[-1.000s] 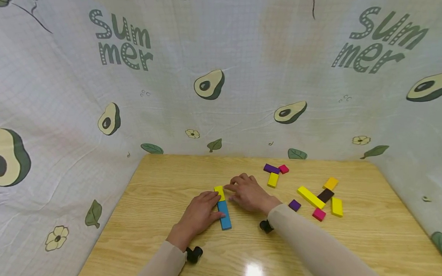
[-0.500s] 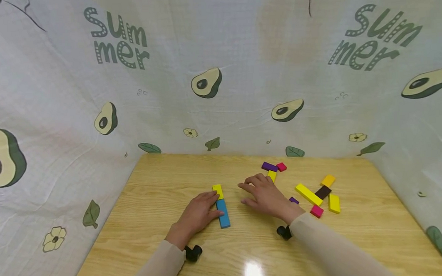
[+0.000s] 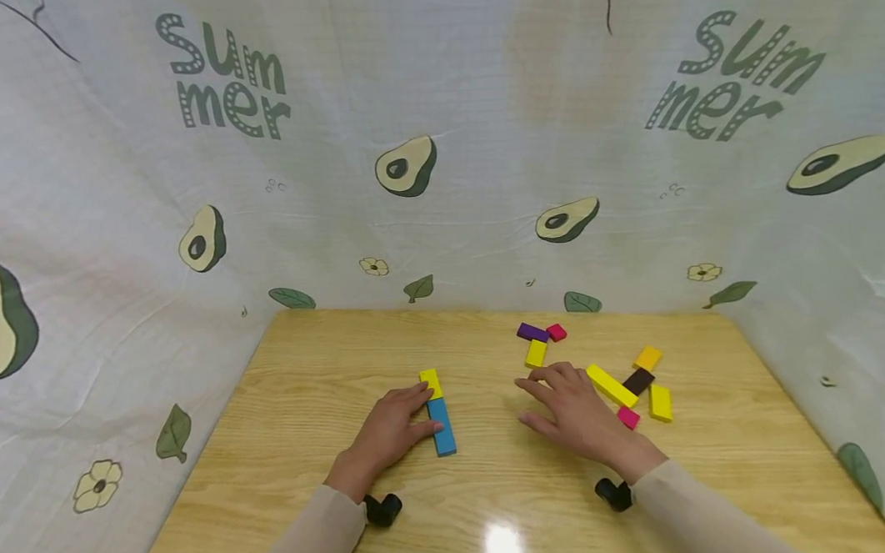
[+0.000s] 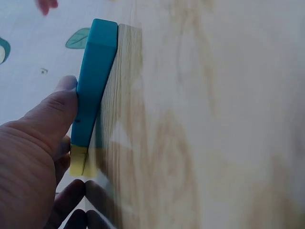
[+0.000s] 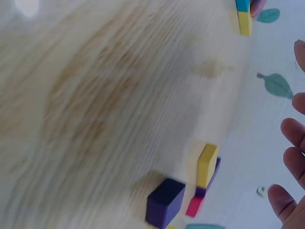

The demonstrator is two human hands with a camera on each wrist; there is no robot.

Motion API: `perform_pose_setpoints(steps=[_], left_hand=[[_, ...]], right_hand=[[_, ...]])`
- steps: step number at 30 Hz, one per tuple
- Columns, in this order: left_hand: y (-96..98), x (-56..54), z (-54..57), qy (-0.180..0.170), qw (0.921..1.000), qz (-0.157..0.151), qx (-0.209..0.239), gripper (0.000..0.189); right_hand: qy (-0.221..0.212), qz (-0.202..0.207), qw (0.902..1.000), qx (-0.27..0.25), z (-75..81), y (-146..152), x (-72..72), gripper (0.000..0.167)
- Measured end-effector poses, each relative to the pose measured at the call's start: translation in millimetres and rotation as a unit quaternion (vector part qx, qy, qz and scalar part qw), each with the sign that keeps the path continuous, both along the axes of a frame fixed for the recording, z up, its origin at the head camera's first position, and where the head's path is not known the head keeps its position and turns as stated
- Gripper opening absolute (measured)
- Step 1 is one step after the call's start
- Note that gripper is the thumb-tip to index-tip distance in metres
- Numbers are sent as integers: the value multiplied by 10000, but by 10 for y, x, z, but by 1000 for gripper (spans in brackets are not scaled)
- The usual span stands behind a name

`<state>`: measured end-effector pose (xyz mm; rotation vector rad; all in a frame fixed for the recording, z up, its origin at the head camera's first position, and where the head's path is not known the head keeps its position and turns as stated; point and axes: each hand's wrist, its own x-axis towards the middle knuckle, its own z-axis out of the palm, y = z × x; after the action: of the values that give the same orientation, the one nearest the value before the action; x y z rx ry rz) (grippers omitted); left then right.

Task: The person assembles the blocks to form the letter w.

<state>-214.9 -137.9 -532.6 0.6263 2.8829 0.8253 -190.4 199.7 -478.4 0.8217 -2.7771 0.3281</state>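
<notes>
While the relaxed left hand (image 3: 386,430) touches the yellow-blue block row (image 3: 443,439), the right hand (image 3: 579,411) hovers spread.

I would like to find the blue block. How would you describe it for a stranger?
On the table, look to the left hand. It touches the blue block, which lies end to end with a yellow block. The blue one is longer, and no other block in view is blue.

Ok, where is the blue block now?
In the head view, the blue block lies below centre, at the right of the left hand; its far end meets a yellow block.
</notes>
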Motion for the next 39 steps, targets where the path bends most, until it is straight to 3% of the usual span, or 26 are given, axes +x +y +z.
perform_pose_setpoints(steps=[13,21,32,39], left_hand=[[10,-6,1,-10,9999,70,119,67],[15,-14,-13,-52,9998,72,181,68],[36,-2,26,-147,9998,83,111,67],[45,-2,31,-122,9999,57,98,67]], right_hand=[[428,-643,9961,-419,-163,507,147,48],[74,-1130,9929,-364,-295,774,130,47],[-54,-815,9965,-156,-344,868,9,41],[72,-382,9992,112,-327,915,-63,42]])
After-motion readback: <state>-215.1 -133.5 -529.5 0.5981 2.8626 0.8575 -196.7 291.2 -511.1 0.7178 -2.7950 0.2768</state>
